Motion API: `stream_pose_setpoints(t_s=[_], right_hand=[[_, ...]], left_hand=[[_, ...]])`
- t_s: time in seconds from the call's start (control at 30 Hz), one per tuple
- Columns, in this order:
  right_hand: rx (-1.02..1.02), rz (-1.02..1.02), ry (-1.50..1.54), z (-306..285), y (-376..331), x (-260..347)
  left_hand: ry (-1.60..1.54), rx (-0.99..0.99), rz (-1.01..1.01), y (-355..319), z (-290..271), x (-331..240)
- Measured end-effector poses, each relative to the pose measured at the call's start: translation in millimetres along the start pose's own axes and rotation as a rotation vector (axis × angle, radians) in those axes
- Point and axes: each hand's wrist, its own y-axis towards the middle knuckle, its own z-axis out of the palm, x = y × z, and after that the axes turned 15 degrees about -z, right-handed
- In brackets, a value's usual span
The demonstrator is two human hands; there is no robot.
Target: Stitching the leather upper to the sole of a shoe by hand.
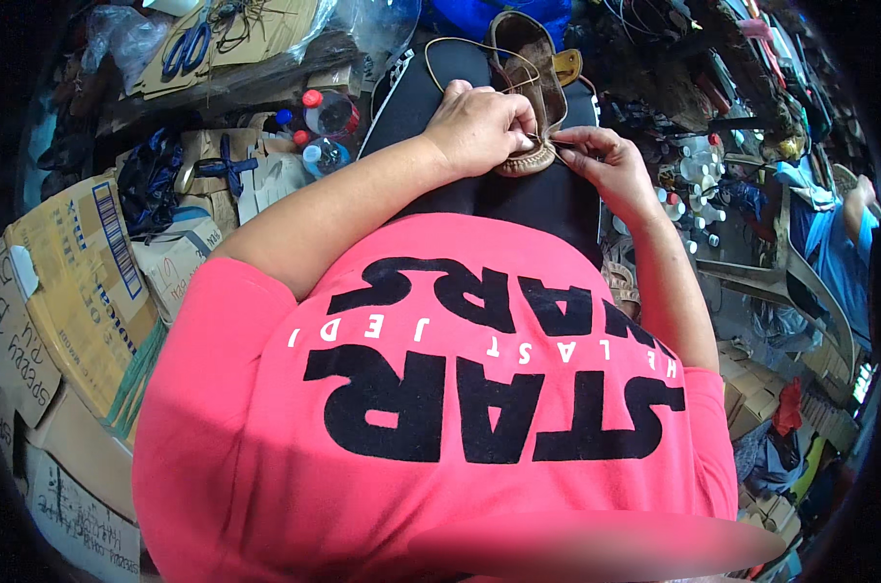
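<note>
Shoe point(555, 102): on the lap point(557, 209), near its right edge
Left hand point(474, 126): pinched on the shoe's toe
Right hand point(610, 163): nearly closed beside the toe; cannot tell on what
Thread point(427, 60): looped left of the shoe

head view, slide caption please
Left hand and right hand at the toe of a brown shoe, tan cord looped nearby.

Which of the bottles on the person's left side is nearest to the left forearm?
The clear bottle with the pale cap, just above the left forearm in the picture. Its neighbours, with red or deep-blue caps, are farther from that arm.
</note>
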Motion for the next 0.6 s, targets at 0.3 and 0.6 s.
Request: stream_pose_setpoints(t_s=[0.3,0.6], right_hand=[[0.103,0.081,-0.177,-5.7,17.6,-1.4],[0.062,-0.225,-0.187,-25.4,-1.7,-16.5]], left_hand=[[0.130,0.042,0.234,5.7,-11.1,-2.6],[0.287,-0.037,0.234,-7.0,-23.9,-3.4]])
